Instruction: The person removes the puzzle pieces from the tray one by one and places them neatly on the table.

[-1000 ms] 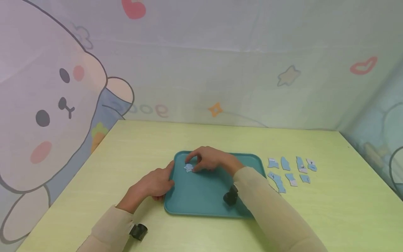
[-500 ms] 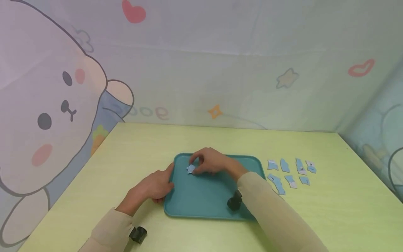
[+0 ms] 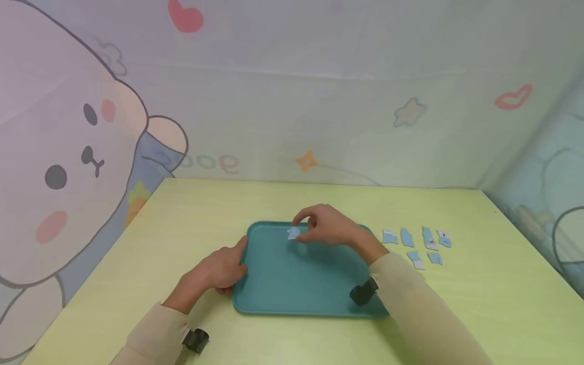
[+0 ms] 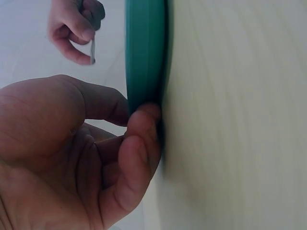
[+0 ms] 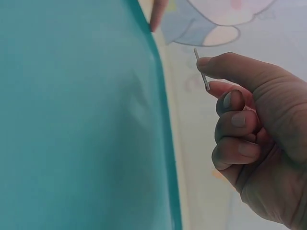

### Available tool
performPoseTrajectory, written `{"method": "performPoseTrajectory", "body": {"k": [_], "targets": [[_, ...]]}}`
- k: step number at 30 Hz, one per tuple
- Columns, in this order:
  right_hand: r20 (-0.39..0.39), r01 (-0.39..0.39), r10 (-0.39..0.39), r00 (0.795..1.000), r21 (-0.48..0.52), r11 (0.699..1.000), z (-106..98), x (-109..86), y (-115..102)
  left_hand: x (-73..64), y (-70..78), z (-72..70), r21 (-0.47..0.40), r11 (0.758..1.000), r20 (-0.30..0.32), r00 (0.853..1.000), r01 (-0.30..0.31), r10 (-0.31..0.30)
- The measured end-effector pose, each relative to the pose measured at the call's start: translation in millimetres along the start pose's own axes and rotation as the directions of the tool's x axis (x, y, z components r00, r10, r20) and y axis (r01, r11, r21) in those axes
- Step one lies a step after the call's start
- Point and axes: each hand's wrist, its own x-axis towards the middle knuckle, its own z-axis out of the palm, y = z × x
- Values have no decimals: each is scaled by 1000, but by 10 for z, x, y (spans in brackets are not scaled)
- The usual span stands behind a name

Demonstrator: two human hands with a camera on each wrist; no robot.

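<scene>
A teal tray (image 3: 301, 284) lies on the table. My left hand (image 3: 223, 266) grips its left edge, thumb and fingers at the rim; the left wrist view shows the fingers bent against the tray's side (image 4: 146, 52). Over the back part of the tray, my right hand (image 3: 330, 225) pinches a small pale-blue jigsaw puzzle piece (image 3: 294, 232) between thumb and index finger. In the right wrist view the piece (image 5: 202, 71) appears edge-on as a thin strip, held clear of the tray. The other fingers of that hand are curled in.
Several loose blue-and-white puzzle pieces (image 3: 416, 259) lie on the yellow table (image 3: 483, 289) right of the tray. My right forearm covers part of that area. A printed cloth (image 3: 274, 101) hangs behind the table's far edge.
My right hand has moved right and upward from the tray's left part, carrying the puzzle piece. The left hand stays at the tray's edge. The head view has shifted slightly.
</scene>
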Motion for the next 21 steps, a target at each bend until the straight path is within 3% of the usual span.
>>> {"method": "performPoseTrajectory", "body": {"k": [9,21], "targets": [[-61,-51,52,997,22,998,-190,-351,125,8,-15,8,1,1000,-3,1000,-17,17],[-91,-98,97,991,-4,995,-283,-805,374,15,-14,3,1,1000,5,1000,-21,21]]}}
